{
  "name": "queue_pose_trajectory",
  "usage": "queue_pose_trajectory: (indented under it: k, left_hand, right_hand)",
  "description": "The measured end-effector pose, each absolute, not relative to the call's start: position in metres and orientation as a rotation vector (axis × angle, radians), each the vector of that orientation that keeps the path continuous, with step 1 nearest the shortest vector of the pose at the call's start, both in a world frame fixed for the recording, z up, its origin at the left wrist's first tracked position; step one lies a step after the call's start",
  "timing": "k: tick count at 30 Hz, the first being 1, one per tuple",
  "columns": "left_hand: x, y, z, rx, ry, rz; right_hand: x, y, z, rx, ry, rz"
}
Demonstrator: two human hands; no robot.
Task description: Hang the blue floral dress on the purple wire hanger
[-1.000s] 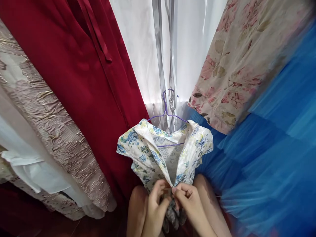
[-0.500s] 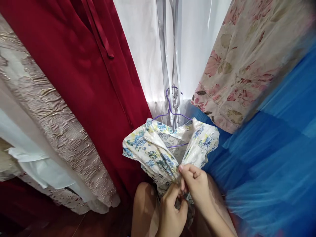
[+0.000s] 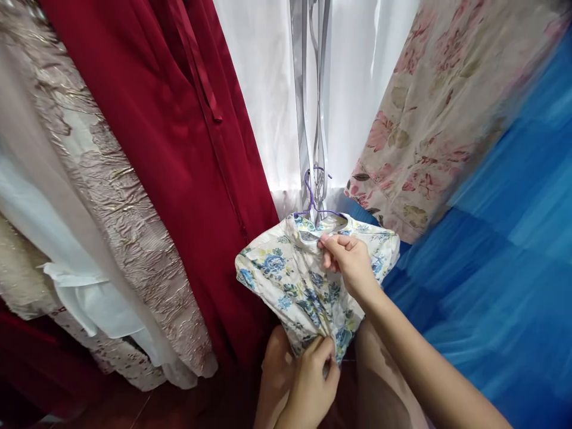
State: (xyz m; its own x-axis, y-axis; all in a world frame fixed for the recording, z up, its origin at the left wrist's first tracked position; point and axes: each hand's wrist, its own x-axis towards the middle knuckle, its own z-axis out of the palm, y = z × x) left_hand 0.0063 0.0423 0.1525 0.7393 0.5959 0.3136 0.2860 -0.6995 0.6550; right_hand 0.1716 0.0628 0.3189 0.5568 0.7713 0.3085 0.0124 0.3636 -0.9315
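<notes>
A white blouse (image 3: 277, 262) with blue and yellow flowers is on a purple wire hanger (image 3: 313, 205) in front of me. My right hand (image 3: 351, 262) is closed in a pinch at the blouse's front neckline, where both edges meet. Lower down, my left hand (image 3: 315, 369) pinches the cloth of the blouse's front near my knees. The lower part of the blouse is hidden behind my left hand.
A dark red satin garment (image 3: 179, 155) hangs at the left, beside a textured pale pink one (image 3: 134, 214). White cloth (image 3: 254, 77) with long ribbons (image 3: 300, 77) hangs behind the hanger. A pink-flowered garment (image 3: 429, 137) and blue tulle (image 3: 482, 286) are on the right.
My right hand has moved up from the blouse's middle to its neckline, and the neck opening is now drawn together. My left hand stays low on the front.
</notes>
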Motion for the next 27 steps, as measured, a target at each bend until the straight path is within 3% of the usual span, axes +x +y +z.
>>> queue_pose_trajectory:
  k: [4,9,13,19,23,27]
  left_hand:
    - [0.011,0.064,0.176,2.157,0.558,0.822]
    - [0.025,0.096,0.262,1.959,0.482,1.333]
    - [0.040,0.115,0.314,2.107,0.321,1.307]
    - [0.052,0.117,0.330,2.155,0.405,1.586]
    - [0.040,0.140,0.342,1.800,0.483,1.822]
    - [0.012,0.198,0.331,1.282,0.558,1.967]
  right_hand:
    - [0.165,0.049,0.313,-1.115,-0.913,0.553]
    - [0.158,0.032,0.317,-1.125,-0.964,0.534]
    - [0.157,0.029,0.320,-1.099,-0.982,0.517]
    - [0.161,0.044,0.308,-1.124,-1.066,0.412]
    - [0.165,0.040,0.288,-1.317,-1.125,0.243]
    - [0.171,0.026,0.261,-1.436,-1.187,0.279]
